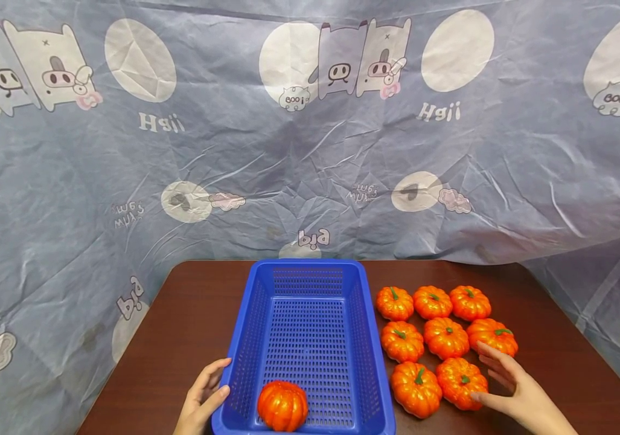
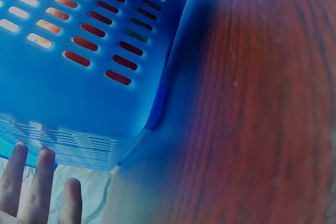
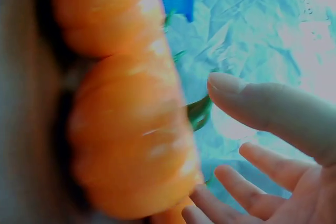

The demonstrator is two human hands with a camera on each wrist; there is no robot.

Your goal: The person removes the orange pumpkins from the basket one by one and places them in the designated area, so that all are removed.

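Note:
A blue plastic basket [image 1: 306, 362] with slotted walls stands on the table, and one small orange pumpkin [image 1: 282, 406] lies in its near left corner. My left hand [image 1: 203, 396] is at the basket's left side, its fingertips at the rim; in the left wrist view the spread fingers [image 2: 39, 187] are beside the slotted wall. To the right, my right hand [image 1: 513, 389] hovers at the front right pumpkin [image 1: 462, 383], thumb and fingers spread around its right side. In the right wrist view that pumpkin [image 3: 134, 135] shows a green stem, and no grip is closed on it.
Several more orange pumpkins with green stems, such as the middle one [image 1: 446, 338], sit in close rows right of the basket. The dark brown table [image 1: 190, 320] ends at a grey printed cloth [image 1: 310, 151] hanging behind and at the sides.

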